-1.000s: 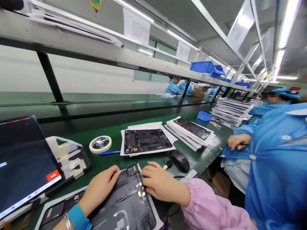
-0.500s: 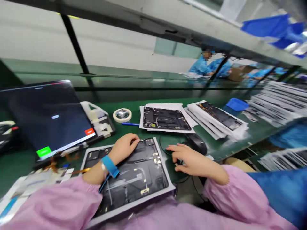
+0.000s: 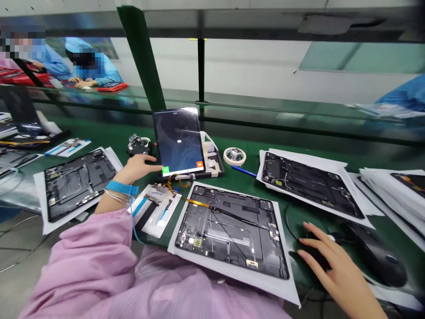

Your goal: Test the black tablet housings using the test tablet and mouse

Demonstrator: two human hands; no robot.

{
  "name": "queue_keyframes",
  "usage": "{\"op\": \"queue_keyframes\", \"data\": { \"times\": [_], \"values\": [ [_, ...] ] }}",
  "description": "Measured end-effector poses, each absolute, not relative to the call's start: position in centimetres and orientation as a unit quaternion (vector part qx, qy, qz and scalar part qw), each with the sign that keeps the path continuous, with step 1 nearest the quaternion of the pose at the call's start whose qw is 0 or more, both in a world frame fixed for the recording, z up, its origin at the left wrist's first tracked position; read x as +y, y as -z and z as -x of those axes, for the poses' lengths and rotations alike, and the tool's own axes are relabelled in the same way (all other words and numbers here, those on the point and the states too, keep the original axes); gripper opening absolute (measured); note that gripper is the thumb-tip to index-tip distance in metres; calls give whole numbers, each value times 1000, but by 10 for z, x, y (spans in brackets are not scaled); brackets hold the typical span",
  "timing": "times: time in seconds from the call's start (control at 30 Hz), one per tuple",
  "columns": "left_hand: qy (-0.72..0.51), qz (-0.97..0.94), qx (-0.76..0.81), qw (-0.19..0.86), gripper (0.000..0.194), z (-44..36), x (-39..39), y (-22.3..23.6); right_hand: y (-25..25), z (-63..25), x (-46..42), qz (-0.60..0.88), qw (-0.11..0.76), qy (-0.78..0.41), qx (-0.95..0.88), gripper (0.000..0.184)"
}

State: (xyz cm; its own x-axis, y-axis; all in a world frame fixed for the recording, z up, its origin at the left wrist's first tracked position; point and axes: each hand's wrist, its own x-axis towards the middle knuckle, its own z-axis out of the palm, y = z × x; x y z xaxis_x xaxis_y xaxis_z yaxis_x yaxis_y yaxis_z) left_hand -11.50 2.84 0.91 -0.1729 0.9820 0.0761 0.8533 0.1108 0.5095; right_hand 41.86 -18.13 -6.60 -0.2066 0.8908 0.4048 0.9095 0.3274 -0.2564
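My left hand (image 3: 139, 167), with a blue wrist strap, reaches to the lower left corner of an upright tablet screen (image 3: 178, 141); a finger touches beside its green button (image 3: 165, 169), the other fingers curled. An open tablet back housing (image 3: 232, 228) lies on white paper right before me, joined by an orange flex cable (image 3: 194, 201) to the screen's stand. My right hand (image 3: 332, 261) rests flat on the green mat at the right, fingers spread, just left of a black mouse (image 3: 378, 259).
More open housings lie on paper at the left (image 3: 78, 181) and right (image 3: 308, 181). A tape roll (image 3: 234, 156) and blue pen (image 3: 244, 171) sit behind. A paper stack (image 3: 395, 188) is at far right. People in blue coats work across the conveyor.
My head turned left. My left hand left the housing and went to the screen's green button. My right hand drew back and lies flat beside the mouse.
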Motion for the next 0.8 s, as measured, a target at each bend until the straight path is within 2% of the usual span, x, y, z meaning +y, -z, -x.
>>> {"op": "queue_keyframes", "data": {
  "times": [0.07, 0.13, 0.23, 0.33, 0.43, 0.57, 0.67, 0.8],
  "values": [
    [-200, -628, 735, 161, 47, 117, 33, 7, 68, -418, -180, 578, 241, 29, -779, 37],
    [-190, -624, 741, 160, 49, 113, 34, 16, 69, -419, -179, 572, 242, 40, -783, 37],
    [-237, -608, 745, 137, 63, 107, 27, 15, 72, -419, -179, 566, 247, 52, -785, 35],
    [-327, -602, 728, 43, 74, 89, 12, 2, 74, -418, -178, 564, 256, 61, -783, 33],
    [-349, -685, 639, -14, 58, 43, -11, -14, 75, -416, -178, 563, 259, 60, -782, 31],
    [-206, -836, 503, 70, 30, -31, -42, -27, 73, -412, -179, 572, 262, 50, -776, 28],
    [-76, -875, 458, 136, 25, -58, -48, -25, 69, -407, -182, 579, 265, 42, -770, 25],
    [-3, -870, 459, 181, 24, -52, -32, -14, 66, -401, -184, 586, 268, 25, -764, 22]
  ]
}}
